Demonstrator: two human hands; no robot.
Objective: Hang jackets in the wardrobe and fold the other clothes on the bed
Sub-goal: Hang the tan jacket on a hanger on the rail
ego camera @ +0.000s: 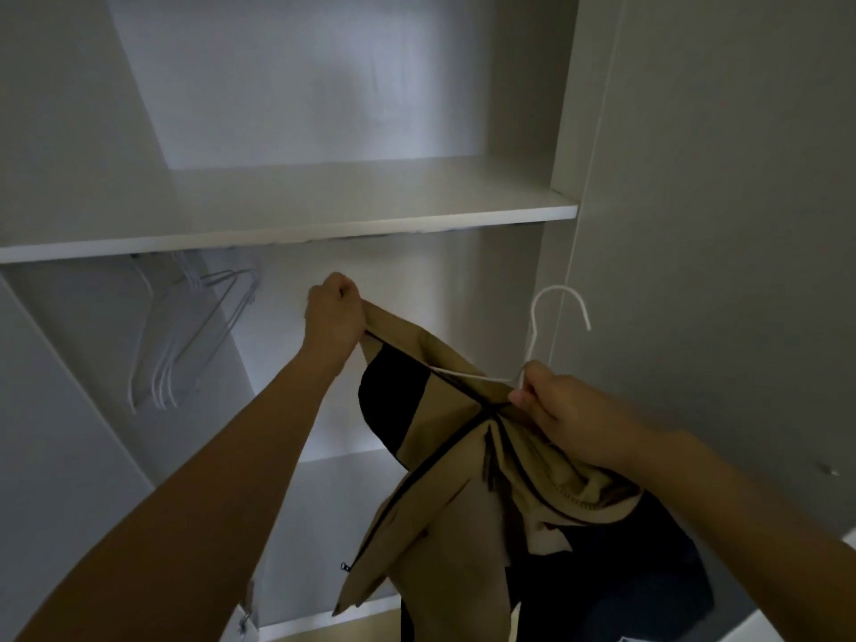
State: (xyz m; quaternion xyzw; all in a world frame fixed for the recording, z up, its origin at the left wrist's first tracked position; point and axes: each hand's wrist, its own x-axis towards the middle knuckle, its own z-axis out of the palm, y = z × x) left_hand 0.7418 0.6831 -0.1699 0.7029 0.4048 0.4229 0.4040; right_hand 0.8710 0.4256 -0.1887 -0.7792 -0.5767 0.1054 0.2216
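Jacket point(444, 456), tan and black, held below wardrobe shelf point(287, 224), not yet hung. Left hand point(334, 317) grips collar edge; right hand point(563, 410) pinches white hanger point(558, 317) neck and fabric. Spare hangers point(180, 335) hang under shelf, left. Hanger seating, hooking, bed folding remain.

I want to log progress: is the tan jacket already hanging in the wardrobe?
No. The tan jacket and its white hanger are held in both hands, hook free.
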